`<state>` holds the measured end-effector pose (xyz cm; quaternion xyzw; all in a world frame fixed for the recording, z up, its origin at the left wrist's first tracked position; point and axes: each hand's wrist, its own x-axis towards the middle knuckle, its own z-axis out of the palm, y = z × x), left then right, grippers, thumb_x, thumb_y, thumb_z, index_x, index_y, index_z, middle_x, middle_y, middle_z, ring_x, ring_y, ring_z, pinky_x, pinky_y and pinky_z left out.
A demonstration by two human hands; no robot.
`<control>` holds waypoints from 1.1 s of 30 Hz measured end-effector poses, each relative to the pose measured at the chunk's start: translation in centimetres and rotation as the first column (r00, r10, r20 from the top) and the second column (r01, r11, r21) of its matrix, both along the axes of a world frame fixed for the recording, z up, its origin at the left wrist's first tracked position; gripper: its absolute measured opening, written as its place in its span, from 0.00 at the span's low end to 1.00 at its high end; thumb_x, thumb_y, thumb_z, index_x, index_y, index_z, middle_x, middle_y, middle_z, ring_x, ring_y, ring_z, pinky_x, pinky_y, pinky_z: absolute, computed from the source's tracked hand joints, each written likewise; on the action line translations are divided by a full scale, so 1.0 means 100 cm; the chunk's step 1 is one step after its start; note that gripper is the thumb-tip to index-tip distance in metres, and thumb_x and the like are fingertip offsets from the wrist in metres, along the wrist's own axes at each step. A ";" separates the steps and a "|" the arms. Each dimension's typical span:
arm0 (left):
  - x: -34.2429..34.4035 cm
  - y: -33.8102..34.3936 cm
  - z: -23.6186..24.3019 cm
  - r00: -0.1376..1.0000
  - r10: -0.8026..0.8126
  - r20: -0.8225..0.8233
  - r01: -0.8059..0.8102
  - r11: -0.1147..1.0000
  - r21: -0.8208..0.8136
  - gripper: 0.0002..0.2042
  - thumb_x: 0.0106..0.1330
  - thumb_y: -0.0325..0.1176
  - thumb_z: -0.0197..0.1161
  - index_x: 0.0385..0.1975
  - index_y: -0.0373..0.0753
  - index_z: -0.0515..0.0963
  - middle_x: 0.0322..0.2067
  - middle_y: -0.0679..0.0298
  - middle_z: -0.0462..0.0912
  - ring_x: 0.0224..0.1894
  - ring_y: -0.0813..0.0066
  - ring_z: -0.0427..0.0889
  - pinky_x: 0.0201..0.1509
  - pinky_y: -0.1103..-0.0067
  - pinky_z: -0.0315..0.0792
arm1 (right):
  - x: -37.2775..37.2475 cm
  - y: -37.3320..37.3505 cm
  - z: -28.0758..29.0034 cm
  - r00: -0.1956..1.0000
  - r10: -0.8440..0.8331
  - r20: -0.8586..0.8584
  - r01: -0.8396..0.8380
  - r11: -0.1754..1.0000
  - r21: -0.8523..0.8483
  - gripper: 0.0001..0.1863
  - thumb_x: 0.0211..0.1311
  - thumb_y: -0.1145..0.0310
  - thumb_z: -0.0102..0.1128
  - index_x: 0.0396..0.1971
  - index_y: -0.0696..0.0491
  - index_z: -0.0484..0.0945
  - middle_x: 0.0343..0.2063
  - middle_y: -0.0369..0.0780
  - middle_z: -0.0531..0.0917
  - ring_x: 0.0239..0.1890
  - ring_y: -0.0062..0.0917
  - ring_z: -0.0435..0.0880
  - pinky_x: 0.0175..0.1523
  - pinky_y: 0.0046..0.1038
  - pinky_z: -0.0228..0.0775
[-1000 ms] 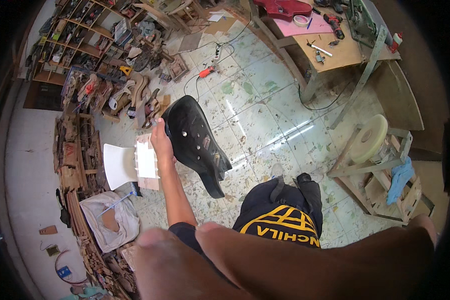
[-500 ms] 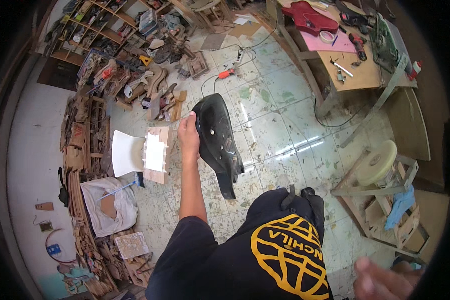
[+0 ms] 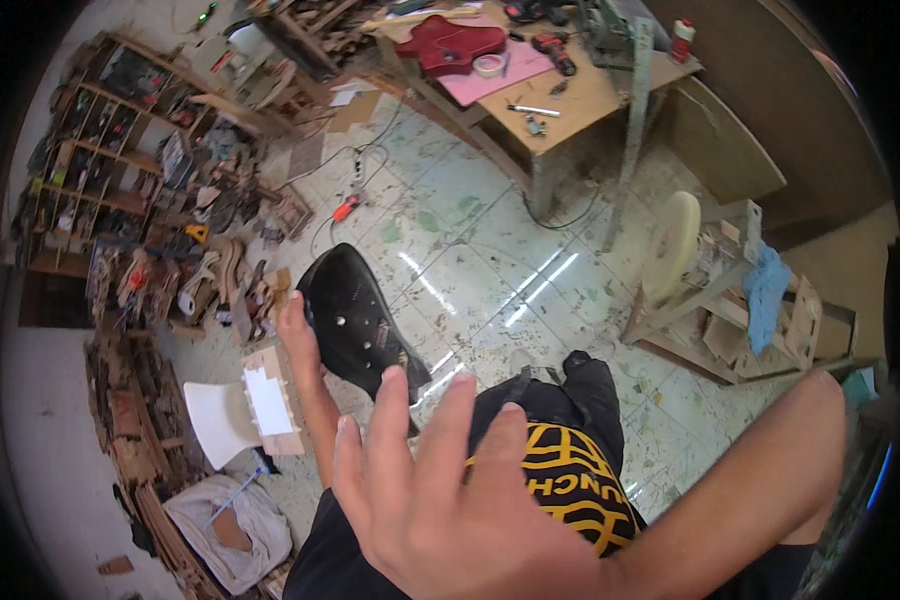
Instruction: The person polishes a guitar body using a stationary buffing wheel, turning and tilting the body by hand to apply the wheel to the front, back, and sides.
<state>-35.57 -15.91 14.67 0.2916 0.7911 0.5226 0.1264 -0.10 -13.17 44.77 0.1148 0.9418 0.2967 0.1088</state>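
My left hand (image 3: 297,334) grips the upper edge of a black guitar body (image 3: 353,322) with several drilled holes, holding it in the air over the tiled floor. Its lower horn is hidden behind my right hand (image 3: 440,500), which is raised close to the camera, fingers spread, palm down and holding nothing. My right forearm runs off to the lower right.
A wooden workbench (image 3: 590,95) at the top carries a red guitar body (image 3: 450,42), tape roll and drill. A wooden stand with a round pale disc (image 3: 673,247) is at right. Wood scraps and shelves (image 3: 120,130) crowd the left. A white panel (image 3: 215,420) lies lower left.
My right hand has swung from the lower right corner up in front of the camera, fingers spread. The view has turned; my left hand still holds the black body.
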 end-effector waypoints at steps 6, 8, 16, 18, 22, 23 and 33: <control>0.020 -0.004 0.017 0.961 -0.137 0.239 0.133 0.991 0.031 0.21 0.70 0.46 0.52 0.44 0.30 0.76 0.39 0.57 0.81 0.41 0.70 0.80 0.47 0.76 0.71 | -0.066 -0.044 -0.094 0.841 -0.485 -0.240 0.329 0.810 -0.486 0.21 0.55 0.70 0.55 0.48 0.65 0.75 0.47 0.57 0.79 0.34 0.46 0.85 0.30 0.49 0.79; 0.013 -0.007 0.022 0.913 -0.131 0.386 0.074 0.985 0.158 0.22 0.70 0.47 0.52 0.45 0.31 0.76 0.39 0.58 0.81 0.41 0.71 0.80 0.46 0.77 0.73 | -0.064 0.004 -0.159 0.707 -0.667 0.237 0.367 0.060 -0.928 0.13 0.52 0.70 0.55 0.36 0.57 0.84 0.34 0.48 0.85 0.37 0.41 0.86 0.36 0.42 0.79; 0.085 0.032 0.090 0.653 -0.384 0.653 0.007 0.865 0.501 0.28 0.71 0.54 0.47 0.52 0.32 0.73 0.48 0.54 0.80 0.47 0.62 0.81 0.52 0.71 0.76 | 0.039 0.075 -0.503 0.638 -0.472 0.608 0.618 -0.156 -0.770 0.26 0.62 0.52 0.45 0.45 0.58 0.80 0.45 0.50 0.81 0.48 0.40 0.81 0.51 0.42 0.72; 0.106 0.033 0.108 0.665 -0.379 0.643 -0.045 0.840 0.541 0.27 0.71 0.53 0.45 0.52 0.32 0.73 0.48 0.54 0.80 0.46 0.62 0.81 0.52 0.69 0.76 | 0.038 0.064 -0.528 0.394 -0.513 0.762 0.070 -0.810 -0.582 0.30 0.62 0.50 0.48 0.57 0.56 0.71 0.52 0.49 0.78 0.52 0.46 0.78 0.51 0.47 0.70; 0.113 0.017 0.110 0.662 -0.359 0.658 -0.168 0.785 0.597 0.26 0.72 0.51 0.41 0.54 0.33 0.72 0.50 0.53 0.78 0.49 0.59 0.79 0.54 0.63 0.74 | 0.010 0.066 -0.515 0.263 -0.572 0.777 -0.959 -0.242 0.147 0.48 0.57 0.28 0.37 0.63 0.55 0.62 0.54 0.49 0.76 0.55 0.48 0.73 0.60 0.47 0.62; 0.114 0.013 0.109 0.647 -0.338 0.683 -0.199 0.790 0.580 0.26 0.72 0.51 0.41 0.54 0.34 0.72 0.51 0.53 0.78 0.49 0.58 0.79 0.54 0.63 0.74 | 0.012 0.074 -0.482 0.191 -0.617 0.764 -0.980 -0.079 0.181 0.53 0.54 0.23 0.33 0.64 0.55 0.61 0.54 0.50 0.75 0.57 0.47 0.72 0.64 0.45 0.57; 0.123 -0.003 0.015 0.391 -0.296 0.871 -0.208 0.894 0.397 0.28 0.71 0.53 0.39 0.55 0.34 0.71 0.53 0.52 0.76 0.54 0.54 0.75 0.59 0.59 0.69 | 0.081 0.077 -0.423 -0.119 -0.768 0.629 -0.724 0.500 0.474 0.51 0.54 0.25 0.38 0.52 0.64 0.66 0.50 0.56 0.74 0.55 0.56 0.69 0.64 0.56 0.56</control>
